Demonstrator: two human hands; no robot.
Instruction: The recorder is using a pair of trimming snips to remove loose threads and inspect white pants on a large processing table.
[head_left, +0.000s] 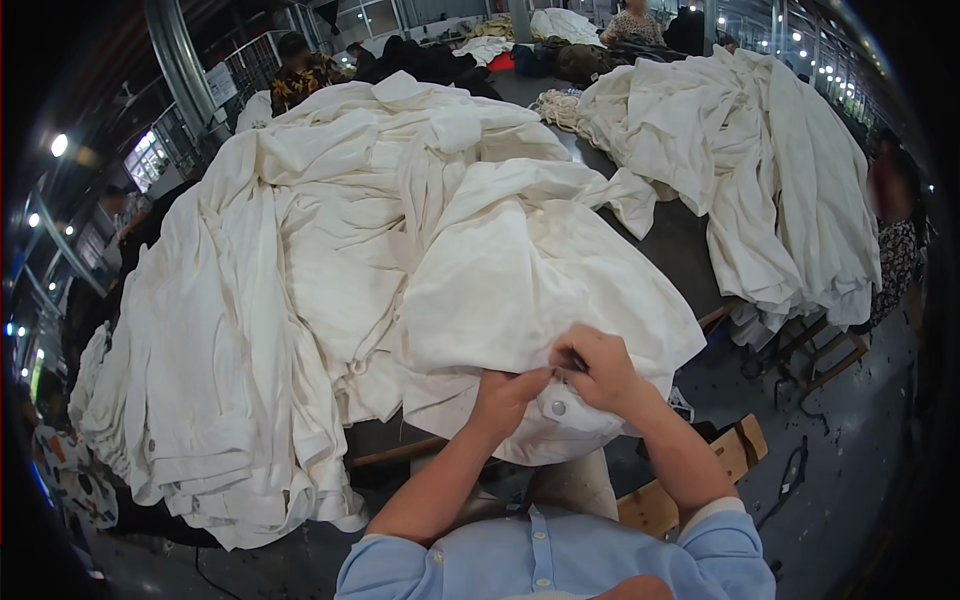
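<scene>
A white cloth garment (480, 300) lies over the near edge of the table, its lower part hanging above my lap. My left hand (506, 397) pinches the garment between thumb and fingers, with the fingers partly hidden under a fold. My right hand (600, 367) is bent close beside it, its fingertips meeting the left thumb at the cloth; it is slightly blurred, and whether it holds something small cannot be told. Just below the fingertips, a round metal button (559, 408) shows on the garment.
White garments (217, 300) are heaped on the left, and another white pile (697, 127) covers the dark table (675, 240) at right. A bundle of cream cords (559, 109) lies between them. A wooden stool (652, 506) stands beside me. Other people are farther back.
</scene>
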